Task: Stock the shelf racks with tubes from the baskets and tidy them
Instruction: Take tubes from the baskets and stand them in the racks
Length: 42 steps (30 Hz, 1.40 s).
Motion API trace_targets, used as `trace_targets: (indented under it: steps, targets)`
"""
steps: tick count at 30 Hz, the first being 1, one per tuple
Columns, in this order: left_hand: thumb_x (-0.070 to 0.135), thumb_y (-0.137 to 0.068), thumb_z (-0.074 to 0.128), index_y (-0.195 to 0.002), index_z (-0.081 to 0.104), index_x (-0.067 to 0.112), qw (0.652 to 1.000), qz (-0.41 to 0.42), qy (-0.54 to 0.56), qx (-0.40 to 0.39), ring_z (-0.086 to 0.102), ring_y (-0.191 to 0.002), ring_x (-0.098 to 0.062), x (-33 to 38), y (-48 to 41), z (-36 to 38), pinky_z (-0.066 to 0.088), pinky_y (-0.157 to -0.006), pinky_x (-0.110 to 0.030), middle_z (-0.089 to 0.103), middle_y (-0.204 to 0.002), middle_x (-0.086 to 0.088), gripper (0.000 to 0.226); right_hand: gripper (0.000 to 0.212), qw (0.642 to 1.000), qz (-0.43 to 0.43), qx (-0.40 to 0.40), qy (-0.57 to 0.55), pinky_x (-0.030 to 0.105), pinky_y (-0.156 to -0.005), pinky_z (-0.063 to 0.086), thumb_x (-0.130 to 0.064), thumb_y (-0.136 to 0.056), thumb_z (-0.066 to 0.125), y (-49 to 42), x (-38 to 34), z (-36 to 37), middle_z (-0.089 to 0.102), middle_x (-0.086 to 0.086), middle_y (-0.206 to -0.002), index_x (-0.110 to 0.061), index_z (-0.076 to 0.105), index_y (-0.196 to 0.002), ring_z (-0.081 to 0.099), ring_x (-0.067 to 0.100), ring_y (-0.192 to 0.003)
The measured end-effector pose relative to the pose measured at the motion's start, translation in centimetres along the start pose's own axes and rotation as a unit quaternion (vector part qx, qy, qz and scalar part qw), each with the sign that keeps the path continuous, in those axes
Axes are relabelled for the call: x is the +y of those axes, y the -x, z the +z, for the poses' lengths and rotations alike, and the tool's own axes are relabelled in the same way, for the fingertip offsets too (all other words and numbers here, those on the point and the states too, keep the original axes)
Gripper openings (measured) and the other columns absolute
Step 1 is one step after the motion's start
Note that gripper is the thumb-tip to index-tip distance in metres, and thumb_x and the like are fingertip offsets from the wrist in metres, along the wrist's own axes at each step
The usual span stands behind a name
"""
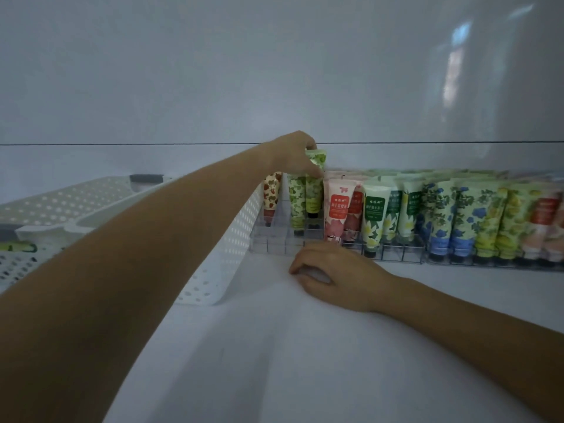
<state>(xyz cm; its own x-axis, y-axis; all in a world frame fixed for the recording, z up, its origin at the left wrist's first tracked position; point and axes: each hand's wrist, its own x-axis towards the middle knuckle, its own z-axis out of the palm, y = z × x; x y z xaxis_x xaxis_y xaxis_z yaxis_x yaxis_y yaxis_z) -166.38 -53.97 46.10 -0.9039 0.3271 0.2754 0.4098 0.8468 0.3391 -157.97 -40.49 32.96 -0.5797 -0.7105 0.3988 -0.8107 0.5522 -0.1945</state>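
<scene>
l hand (293,155) & r hand (338,277), forearms (146,245) bare

White shelf (305,361), loaded along its back.
Clear racks (393,254) stand in a row at right; white perforated baskets (225,257) sit just beside them, at left.

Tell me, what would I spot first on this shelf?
A long row of colourful tubes stands at the back right. In the middle, the left hand pinches a green tube by its top at the clear rack, while the right hand rests on the shelf in front.
</scene>
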Motion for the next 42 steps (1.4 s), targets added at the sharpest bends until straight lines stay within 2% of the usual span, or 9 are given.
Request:
trace_targets:
  steps: [4, 9, 15, 17, 20, 25, 29, 36, 42]
  targets:
    - [0.029, -0.082, 0.067, -0.094, 0.054, 0.011, 1.000, 0.002, -0.007, -0.006, 0.051, -0.082, -0.017, -0.1, -0.4, 0.3, 0.036, -0.055, -0.021, 0.054, -0.092, -0.003, 0.024, 0.021, 1.000, 0.011, -0.004, -0.003, 0.027, -0.092, 0.041, -0.019, -0.092, 0.051, 0.1, -0.1, 0.0, 0.059, 0.000, -0.108, -0.013, 0.063, -0.109, 0.051, 0.011, -0.102]
    - [0.027, -0.083, 0.066, -0.104, 0.058, 0.002, 1.000, -0.002, -0.028, 0.006, 0.050, -0.083, -0.018, -0.1, -0.6, 0.5, 0.037, -0.063, -0.025, 0.053, -0.092, -0.005, 0.034, 0.021, 1.000, 0.003, -0.001, -0.004, 0.027, -0.091, 0.040, -0.016, -0.092, 0.051, 0.0, -0.1, -0.1, 0.060, 0.002, -0.107, -0.010, 0.063, -0.107, 0.051, 0.013, -0.101]
    - [0.019, -0.080, 0.069, -0.108, 0.060, 0.006, 0.999, -0.005, -0.034, -0.038, 0.052, -0.086, -0.016, -0.1, -0.7, 0.9, 0.040, -0.058, -0.019, 0.057, -0.099, -0.003, 0.033, 0.021, 1.000, 0.007, 0.001, -0.003, 0.024, -0.092, 0.040, -0.017, -0.092, 0.051, 0.0, -0.2, 0.0, 0.060, 0.001, -0.108, -0.011, 0.064, -0.108, 0.051, 0.012, -0.103]
    - [0.016, -0.079, 0.071, -0.107, 0.061, 0.008, 0.999, -0.004, -0.011, -0.036, 0.052, -0.087, -0.014, -0.2, -0.9, 1.0, 0.043, -0.064, -0.019, 0.058, -0.098, -0.001, 0.031, 0.021, 1.000, 0.007, 0.000, -0.003, 0.024, -0.092, 0.039, -0.017, -0.092, 0.051, -0.1, -0.1, 0.0, 0.060, 0.001, -0.108, -0.011, 0.063, -0.108, 0.050, 0.011, -0.103]
    - [0.018, -0.082, 0.068, -0.109, 0.059, 0.008, 1.000, -0.001, 0.008, -0.012, 0.053, -0.091, -0.014, -0.5, -0.8, 0.7, 0.044, -0.080, -0.024, 0.059, -0.108, -0.004, 0.030, 0.022, 1.000, 0.004, -0.002, 0.002, 0.023, -0.091, 0.039, -0.017, -0.092, 0.050, -0.1, -0.2, -0.1, 0.060, 0.001, -0.108, -0.011, 0.063, -0.108, 0.051, 0.012, -0.103]
    - [0.027, -0.088, 0.060, -0.115, 0.055, 0.009, 0.997, 0.009, -0.025, 0.071, 0.053, -0.108, -0.020, -1.8, 0.1, -2.4, 0.039, -0.085, -0.025, 0.056, -0.119, -0.005, 0.032, 0.023, 0.998, -0.004, 0.035, 0.057, 0.022, -0.089, 0.042, -0.020, -0.091, 0.051, -0.3, -0.5, -0.7, 0.061, -0.001, -0.110, -0.014, 0.063, -0.110, 0.054, 0.011, -0.102]
    - [0.029, -0.091, 0.054, -0.118, 0.053, 0.013, 0.989, 0.009, -0.066, 0.129, 0.050, -0.096, -0.016, -4.8, 2.1, -6.5, 0.035, -0.080, -0.024, 0.059, -0.116, -0.004, 0.032, 0.021, 0.994, 0.017, 0.088, 0.062, 0.009, -0.074, 0.034, -0.021, -0.092, 0.050, -2.8, -1.3, -2.9, 0.052, -0.014, -0.100, -0.019, 0.062, -0.109, 0.043, -0.007, -0.086]
    - [0.021, -0.093, 0.046, -0.121, 0.051, 0.015, 0.975, -0.047, -0.106, 0.188, 0.051, -0.100, -0.020, -13.5, 6.9, -12.8, 0.033, -0.084, -0.023, 0.060, -0.117, -0.005, 0.030, 0.022, 0.989, -0.004, 0.146, 0.020, 0.019, -0.083, 0.039, -0.021, -0.093, 0.047, -13.0, -5.5, -4.5, 0.057, -0.006, -0.105, -0.018, 0.059, -0.111, 0.052, 0.006, -0.096]
    - [0.016, -0.093, 0.048, -0.124, 0.048, 0.017, 0.985, -0.082, -0.053, 0.140, 0.056, -0.083, -0.017, -22.0, 11.4, -14.7, 0.040, -0.065, -0.022, 0.057, -0.115, -0.005, 0.031, 0.023, 0.996, -0.030, 0.078, 0.013, 0.018, -0.080, 0.041, -0.024, -0.094, 0.046, -22.5, -10.3, -0.7, 0.060, -0.003, -0.108, -0.017, 0.057, -0.112, 0.054, 0.008, -0.094]
